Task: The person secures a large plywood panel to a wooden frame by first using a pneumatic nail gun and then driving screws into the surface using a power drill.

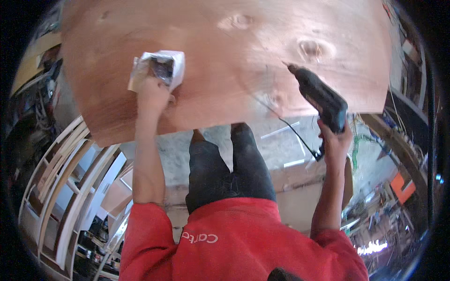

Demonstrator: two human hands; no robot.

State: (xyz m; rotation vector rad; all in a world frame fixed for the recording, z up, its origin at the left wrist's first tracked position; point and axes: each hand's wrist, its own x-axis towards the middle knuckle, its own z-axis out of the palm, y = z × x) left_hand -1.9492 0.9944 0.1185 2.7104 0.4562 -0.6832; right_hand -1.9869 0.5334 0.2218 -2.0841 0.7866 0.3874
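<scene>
My right hand point(336, 138) is wrapped round the grip of a black corded power drill point(323, 96). A bit at the drill's nose points up and left over a large reddish-brown plywood sheet point(211, 93). On the left part of the sheet is a small open white box point(178, 63) with dark contents I cannot make out. My left hand point(155, 93) is at the box's near side, its fingers reaching to the opening. They are blurred and partly hidden, so whether they grip anything is unclear.
The drill's black cord point(269, 107) trails across the sheet. Wooden frames and strips point(70, 187) lean at the lower left. Scraps and an orange piece point(402, 188) lie at the right. A dark beam point(412, 112) stands beyond the sheet's right edge.
</scene>
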